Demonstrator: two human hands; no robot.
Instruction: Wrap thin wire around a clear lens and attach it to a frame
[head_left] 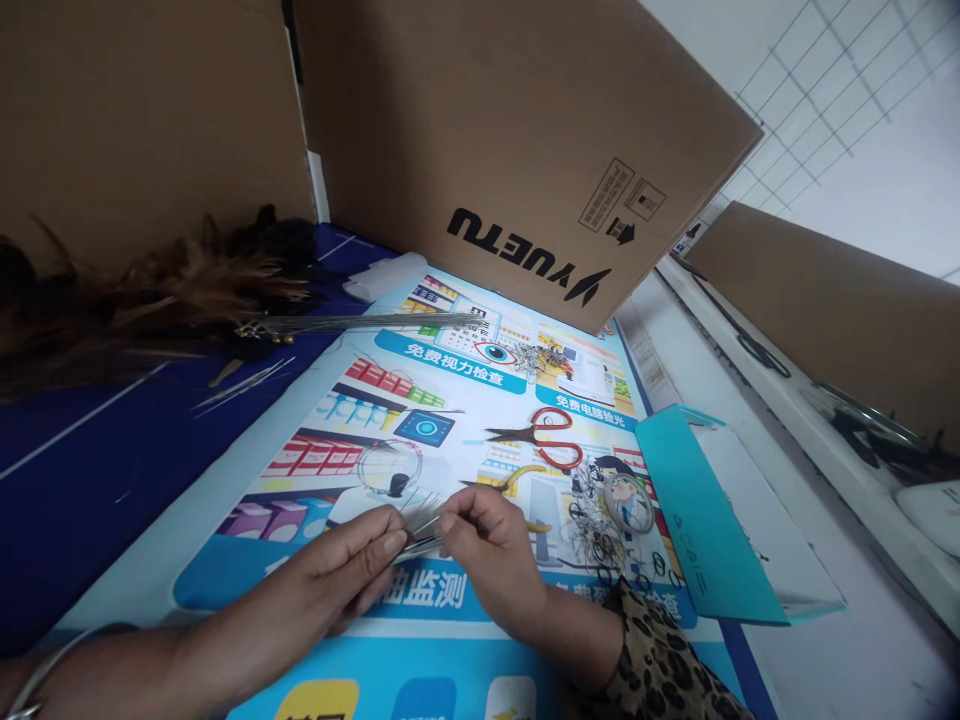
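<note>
My left hand is closed around a small bundle of thin metal wires, their ends fanning out past the thumb. At those ends, the thumb and fingertips of my right hand pinch together. What they hold is too small to make out. Just beyond the hands lie a yellow-handled tool, partly hidden by my right hand, and a coil of thin wire. Red-handled scissors lie farther back. To the right is a pile of small dark rings and wire pieces, beside a round clear container.
A large cardboard box stands at the back. On the left, brown feathers lie near a long bundle of wires. Another small heap of bits sits before the box. An open teal box stands at right.
</note>
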